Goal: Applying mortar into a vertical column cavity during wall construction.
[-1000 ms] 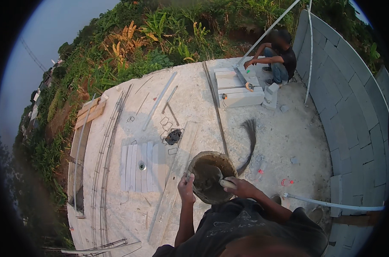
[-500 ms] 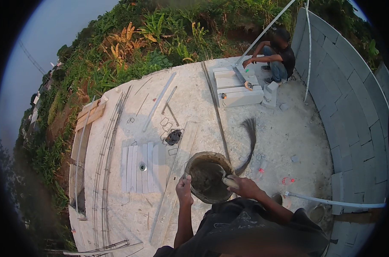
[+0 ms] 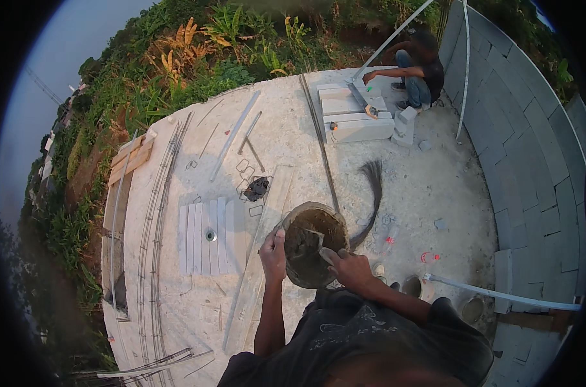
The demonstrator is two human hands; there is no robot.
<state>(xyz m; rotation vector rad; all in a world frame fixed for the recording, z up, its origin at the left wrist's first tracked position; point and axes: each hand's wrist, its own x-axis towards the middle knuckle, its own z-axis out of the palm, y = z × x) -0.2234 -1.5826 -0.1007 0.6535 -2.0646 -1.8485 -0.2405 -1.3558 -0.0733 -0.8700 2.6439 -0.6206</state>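
Observation:
A round bucket (image 3: 337, 222) of wet grey mortar (image 3: 299, 248) is held up in front of my body, its mouth facing me. My left hand (image 3: 273, 255) grips the left rim, thumb on top and pointing up. Closed around the handle of a trowel (image 3: 320, 245), my right hand (image 3: 350, 266) is over the right side of the bucket. The trowel's blade dips into the mortar, so part of it is hidden.
A co-worker (image 3: 425, 77) crouches by pale blocks (image 3: 361, 131) with a handsaw (image 3: 359, 98) on them. Pale strips (image 3: 202, 251), a long board (image 3: 270, 213), rebar (image 3: 156, 238) and a bundle of dark wire (image 3: 375, 193) lie on the slab. A block wall (image 3: 532, 161) rises at right.
The bucket has shifted slightly up and tilted further toward me. My right hand and the trowel have moved left and deeper into the bucket's mouth. The left hand keeps its hold on the rim.

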